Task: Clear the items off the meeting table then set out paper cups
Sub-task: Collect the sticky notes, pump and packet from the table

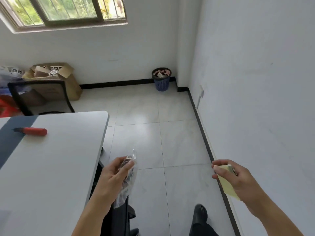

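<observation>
Head view: both hands are off the meeting table (71,167), out over the tiled floor (179,142) past the table's right edge, each carrying one item. Left hand (114,176) has its fingers curled round a clear plastic bag (129,179) of dark contents, gripped near the top so the rest hangs down below the palm. Right hand (242,179) pinches a pale yellow sticky-note pad (225,183) between thumb and fingers, with the pad tilted and its lower corner pointing down. Judgement: one item per hand looks like a single clearing trip, and the body faces the blue waste bin (162,80) in the far corner of the floor, which is the likely drop point. The bin is already full of scraps and well apart from the hands. A red utility knife (32,131) lies flat near the table's far edge, its dark tip on the dark stripe (12,142) and its body on the light part, so clearing is not finished. No paper cups are in view, so that step looks not started. An office chair (39,96) stands at the table's far edge, with an open cardboard box (56,79) against the wall behind it. No brand or readable text on the bag, pad or knife. The only print is black-and-white square marker patterns on cards in the box, which carry no words.
</observation>
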### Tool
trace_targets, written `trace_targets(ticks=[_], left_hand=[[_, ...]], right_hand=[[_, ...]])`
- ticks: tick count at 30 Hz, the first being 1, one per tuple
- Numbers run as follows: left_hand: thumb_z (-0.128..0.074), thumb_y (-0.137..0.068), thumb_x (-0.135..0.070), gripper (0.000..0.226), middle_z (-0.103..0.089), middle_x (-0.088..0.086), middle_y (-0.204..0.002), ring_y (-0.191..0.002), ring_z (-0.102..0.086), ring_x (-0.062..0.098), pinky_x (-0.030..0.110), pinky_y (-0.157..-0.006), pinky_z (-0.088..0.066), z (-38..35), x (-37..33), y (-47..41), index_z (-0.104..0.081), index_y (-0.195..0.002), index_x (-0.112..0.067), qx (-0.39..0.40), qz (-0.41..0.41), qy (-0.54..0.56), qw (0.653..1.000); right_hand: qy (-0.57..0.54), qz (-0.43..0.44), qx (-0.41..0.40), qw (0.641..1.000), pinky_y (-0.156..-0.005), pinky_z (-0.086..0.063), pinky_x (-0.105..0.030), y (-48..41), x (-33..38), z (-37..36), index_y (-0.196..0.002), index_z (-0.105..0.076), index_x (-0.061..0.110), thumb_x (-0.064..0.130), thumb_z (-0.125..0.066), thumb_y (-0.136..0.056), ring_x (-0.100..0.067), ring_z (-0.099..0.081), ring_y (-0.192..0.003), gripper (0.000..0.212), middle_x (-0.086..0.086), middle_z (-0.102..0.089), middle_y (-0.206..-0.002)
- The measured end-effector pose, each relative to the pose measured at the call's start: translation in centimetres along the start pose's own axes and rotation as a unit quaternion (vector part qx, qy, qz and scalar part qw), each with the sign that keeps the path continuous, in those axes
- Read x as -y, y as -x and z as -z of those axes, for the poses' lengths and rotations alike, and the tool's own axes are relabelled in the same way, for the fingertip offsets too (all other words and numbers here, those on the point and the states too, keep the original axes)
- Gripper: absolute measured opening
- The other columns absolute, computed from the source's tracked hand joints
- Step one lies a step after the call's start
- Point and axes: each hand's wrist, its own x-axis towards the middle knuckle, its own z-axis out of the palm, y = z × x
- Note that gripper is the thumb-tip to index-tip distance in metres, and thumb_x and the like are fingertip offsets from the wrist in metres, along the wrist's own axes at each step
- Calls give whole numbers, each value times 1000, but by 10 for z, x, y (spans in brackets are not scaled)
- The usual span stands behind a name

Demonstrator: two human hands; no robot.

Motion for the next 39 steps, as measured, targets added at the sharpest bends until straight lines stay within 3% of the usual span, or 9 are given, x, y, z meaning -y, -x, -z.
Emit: trace_targets(ticks=[4,6,13,16,20,25,30,34,39], left_hand=[[-65,-88,-20,11,-71,-1,-77,-64,-64,1,7,-51,-47,-1,7,-62,-72,-97,-21,-69,27,-6,997],[-64,-88,-18,9,-69,4,-84,-66,-62,3,6,-52,-47,-4,8,-93,-72,-94,-19,-109,45,-5,993],[-68,-82,-30,12,-69,17,-90,-76,-63,10,7,-57,-49,-9,-31,-190,-72,-91,-22,-206,50,18,977],[-67,-83,-30,12,-72,10,-90,-77,-65,9,9,-60,-49,4,-35,-202,-73,-92,-24,-275,75,51,957],[-65,-88,-15,10,-76,-15,-82,-77,-68,-4,3,-60,-47,38,-20,-216,-72,-94,-18,-386,122,86,911],[-65,-89,-21,11,-75,-14,-86,-74,-66,-7,10,-62,-48,101,-15,-253,-73,-96,-20,-436,134,120,882],[-66,-86,-32,15,-73,-5,-82,-70,-64,-1,8,-59,-48,172,-43,-304,-73,-96,-24,-450,109,115,879],[-68,-73,-49,35,-74,-8,-95,-85,-68,2,8,-66,-49,212,-61,-322,-73,-100,-29,-469,90,128,869],[-64,-85,-32,21,-74,-7,-102,-94,-67,5,19,-79,-47,243,-44,-329,-73,-102,-23,-564,118,199,793]], right_hand=[[57,-6,67,996,-66,-49,-25,-110,20,2,-96,-71,35,46,-69,-75,-4,-71,-83,24,3,-73,-97],[80,8,91,993,-68,-49,-25,-172,36,-1,-98,-69,35,40,-69,-82,-3,-70,-82,17,2,-72,-97],[172,59,228,957,-73,-50,-24,-352,134,-46,-103,-67,31,38,-67,-85,-8,-69,-91,19,3,-71,-101],[199,80,287,934,-77,-51,-30,-401,177,-87,-100,-69,33,46,-69,-77,-20,-69,-89,26,0,-72,-99],[212,85,347,910,-70,-50,-29,-447,208,-156,-96,-71,35,50,-70,-74,-18,-69,-85,27,-1,-73,-92],[245,82,420,870,-77,-48,-26,-482,225,-253,-99,-69,34,40,-71,-82,-7,-68,-91,18,8,-71,-94],[276,103,476,828,-62,-44,-15,-505,262,-341,-98,-69,40,42,-70,-83,5,-58,-64,14,11,-69,-84],[286,95,511,805,-63,-46,-22,-527,288,-402,-100,-68,39,43,-65,-87,-11,-65,-78,13,5,-72,-86],[279,36,553,784,-58,-57,-27,-557,305,-493,-109,-67,31,36,-60,-92,-13,-72,-89,19,-1,-75,-99]])
